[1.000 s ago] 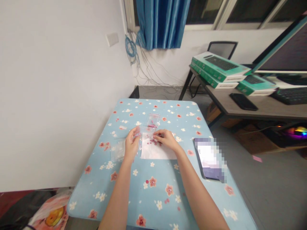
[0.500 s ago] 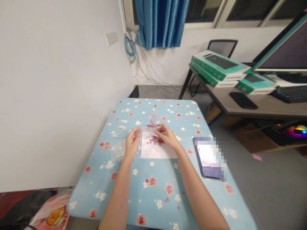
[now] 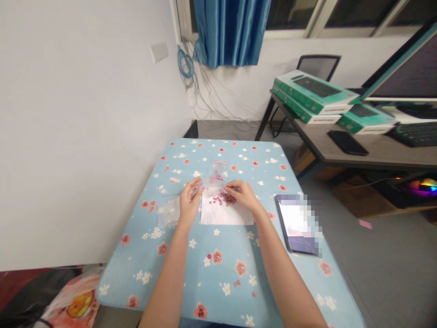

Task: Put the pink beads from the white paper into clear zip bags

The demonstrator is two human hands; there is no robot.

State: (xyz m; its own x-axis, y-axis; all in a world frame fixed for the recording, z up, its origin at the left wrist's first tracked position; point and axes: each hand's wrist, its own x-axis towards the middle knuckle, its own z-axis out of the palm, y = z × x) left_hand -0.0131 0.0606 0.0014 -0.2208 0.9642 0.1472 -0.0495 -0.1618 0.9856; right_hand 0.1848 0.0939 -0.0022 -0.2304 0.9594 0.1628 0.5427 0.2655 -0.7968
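A small clear zip bag (image 3: 216, 177) with a few pink-red beads inside stands up from the table's middle, held between my hands. My left hand (image 3: 189, 202) pinches its left edge. My right hand (image 3: 243, 196) has its fingertips at the bag's lower right edge, just above a heap of pink-red beads (image 3: 223, 198). The beads lie on a white paper sheet (image 3: 227, 215). Left of my left hand, a second clear plastic bag (image 3: 169, 212) lies flat on the blue flowered tablecloth (image 3: 218, 157).
A tablet or phone (image 3: 297, 225) with a pixelated screen lies at the table's right edge. A wall runs along the left side. To the right stands a desk with green boxes (image 3: 316, 89), a monitor, a keyboard and a black phone.
My right hand has shifted right and slightly down along the bag. My left hand has barely moved. The view has tilted slightly.
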